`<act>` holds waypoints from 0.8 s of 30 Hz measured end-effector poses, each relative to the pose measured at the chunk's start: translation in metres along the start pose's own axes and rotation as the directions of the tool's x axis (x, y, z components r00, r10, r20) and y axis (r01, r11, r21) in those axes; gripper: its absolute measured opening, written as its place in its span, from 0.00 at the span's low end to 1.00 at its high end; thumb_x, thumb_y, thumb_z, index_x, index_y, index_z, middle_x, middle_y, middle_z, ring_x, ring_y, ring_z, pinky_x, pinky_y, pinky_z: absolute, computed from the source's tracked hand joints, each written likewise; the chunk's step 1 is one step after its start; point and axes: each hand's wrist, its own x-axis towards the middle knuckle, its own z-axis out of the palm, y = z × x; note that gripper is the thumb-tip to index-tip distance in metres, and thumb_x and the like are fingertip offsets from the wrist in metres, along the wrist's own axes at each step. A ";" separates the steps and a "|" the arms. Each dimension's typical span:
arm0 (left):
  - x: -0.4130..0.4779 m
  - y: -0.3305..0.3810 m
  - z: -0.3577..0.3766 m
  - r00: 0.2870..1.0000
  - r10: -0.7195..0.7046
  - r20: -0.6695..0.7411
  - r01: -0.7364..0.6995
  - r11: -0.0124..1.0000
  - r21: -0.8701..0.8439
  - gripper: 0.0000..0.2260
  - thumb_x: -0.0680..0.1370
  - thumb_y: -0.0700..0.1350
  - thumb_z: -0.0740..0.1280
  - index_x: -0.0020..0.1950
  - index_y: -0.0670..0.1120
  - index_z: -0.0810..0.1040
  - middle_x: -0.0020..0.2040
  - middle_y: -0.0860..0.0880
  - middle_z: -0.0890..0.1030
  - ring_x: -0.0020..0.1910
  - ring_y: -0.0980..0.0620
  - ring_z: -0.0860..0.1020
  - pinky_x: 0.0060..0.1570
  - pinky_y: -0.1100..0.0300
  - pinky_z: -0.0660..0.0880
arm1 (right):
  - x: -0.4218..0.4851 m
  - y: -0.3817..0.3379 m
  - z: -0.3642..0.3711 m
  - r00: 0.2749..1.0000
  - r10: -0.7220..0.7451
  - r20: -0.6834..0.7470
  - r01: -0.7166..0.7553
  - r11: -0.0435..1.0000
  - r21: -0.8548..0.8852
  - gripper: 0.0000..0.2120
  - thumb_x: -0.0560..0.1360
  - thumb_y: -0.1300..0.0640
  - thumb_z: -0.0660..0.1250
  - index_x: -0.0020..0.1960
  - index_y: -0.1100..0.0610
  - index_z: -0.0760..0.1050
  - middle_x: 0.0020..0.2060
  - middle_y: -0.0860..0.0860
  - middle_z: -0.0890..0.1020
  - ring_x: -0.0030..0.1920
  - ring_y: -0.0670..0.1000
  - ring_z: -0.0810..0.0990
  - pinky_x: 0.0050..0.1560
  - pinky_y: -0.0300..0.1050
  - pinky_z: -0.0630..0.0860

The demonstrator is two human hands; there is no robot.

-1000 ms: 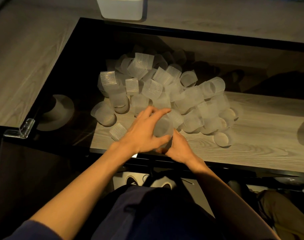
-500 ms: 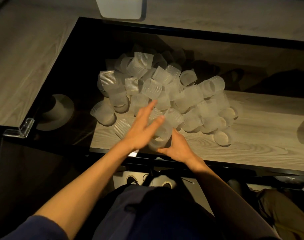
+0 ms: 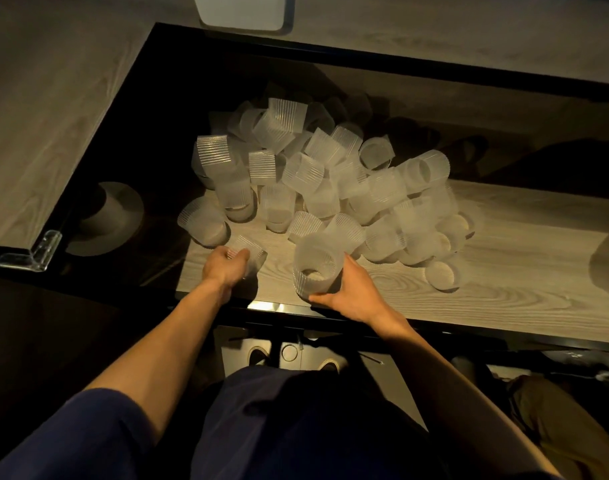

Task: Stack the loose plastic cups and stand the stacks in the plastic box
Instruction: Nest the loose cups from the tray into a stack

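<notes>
Left hand (image 3: 225, 268) grips 1 cup (image 3: 250, 248) — right hand (image 3: 351, 294) holds 1 stack (image 3: 315, 268).

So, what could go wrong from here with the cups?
The stack in the right hand is close to the table's near edge and could drop off. The left hand grips one cup beside the pile; loose cups there may roll. The plastic box is far behind the pile, so a carried stack may topple.
</notes>
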 end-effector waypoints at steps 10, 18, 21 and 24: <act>-0.062 0.075 -0.004 0.894 0.442 0.072 -0.378 0.832 -0.406 0.34 0.71 0.39 0.77 0.75 0.46 0.67 0.59 0.52 0.75 0.55 0.56 0.79 0.53 0.61 0.78 | 0.000 0.003 0.002 1.000 -0.013 -0.011 0.013 1.000 0.020 0.41 0.63 0.46 0.84 0.71 0.49 0.70 0.64 0.44 0.77 0.63 0.43 0.75 0.62 0.39 0.73; -0.102 0.078 0.001 0.375 0.852 0.364 -0.904 0.423 -0.058 0.39 0.64 0.48 0.74 0.75 0.42 0.71 0.61 0.47 0.73 0.62 0.55 0.75 0.65 0.62 0.73 | 0.000 0.003 0.005 0.999 -0.050 -0.015 0.051 0.997 0.052 0.39 0.64 0.44 0.82 0.71 0.47 0.71 0.64 0.45 0.78 0.64 0.45 0.77 0.62 0.46 0.77; -0.100 0.072 0.004 0.303 0.851 0.428 -0.942 0.335 0.002 0.40 0.65 0.53 0.72 0.75 0.41 0.71 0.62 0.47 0.71 0.61 0.56 0.74 0.64 0.65 0.72 | 0.001 0.003 0.006 1.000 -0.021 -0.023 0.022 0.998 0.061 0.37 0.62 0.43 0.81 0.68 0.47 0.73 0.60 0.44 0.79 0.61 0.42 0.79 0.59 0.44 0.79; -0.097 0.067 0.005 0.248 0.848 0.469 -0.965 0.259 0.043 0.39 0.67 0.52 0.72 0.76 0.40 0.70 0.62 0.46 0.71 0.62 0.52 0.74 0.64 0.62 0.72 | 0.003 0.003 0.007 1.000 0.003 0.011 -0.003 0.999 0.035 0.32 0.61 0.40 0.77 0.63 0.48 0.76 0.54 0.41 0.81 0.54 0.38 0.80 0.53 0.39 0.79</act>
